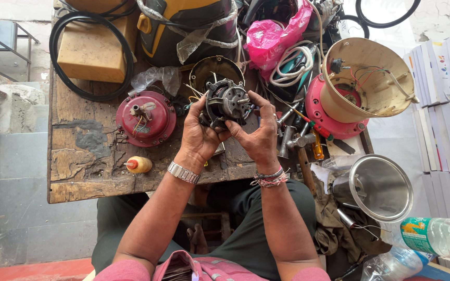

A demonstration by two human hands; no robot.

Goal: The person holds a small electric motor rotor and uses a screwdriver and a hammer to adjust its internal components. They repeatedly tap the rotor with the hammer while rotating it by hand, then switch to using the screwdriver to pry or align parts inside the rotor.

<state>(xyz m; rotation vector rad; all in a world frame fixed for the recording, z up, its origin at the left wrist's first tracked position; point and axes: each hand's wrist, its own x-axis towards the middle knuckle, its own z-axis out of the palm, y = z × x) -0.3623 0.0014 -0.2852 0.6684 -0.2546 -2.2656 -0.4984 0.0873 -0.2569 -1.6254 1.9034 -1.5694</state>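
Observation:
Both my hands hold a small dark electric motor [226, 102] with visible windings and loose wires, raised just above a worn wooden workbench [87, 171]. My left hand [200, 134], with a metal watch at the wrist, grips the motor from the left and below. My right hand [258, 136], wearing thread bracelets, grips it from the right, fingers curled over its top edge. A round metal cover [215, 70] lies just behind the motor.
A red round base [146, 118] and a small yellow bottle [138, 164] lie left. A cream housing on a red base [359, 86], hand tools [298, 138], a steel jar [380, 187], a pink bag [274, 36], a rubber belt [90, 54] and plastic bottles [438, 237] surround them.

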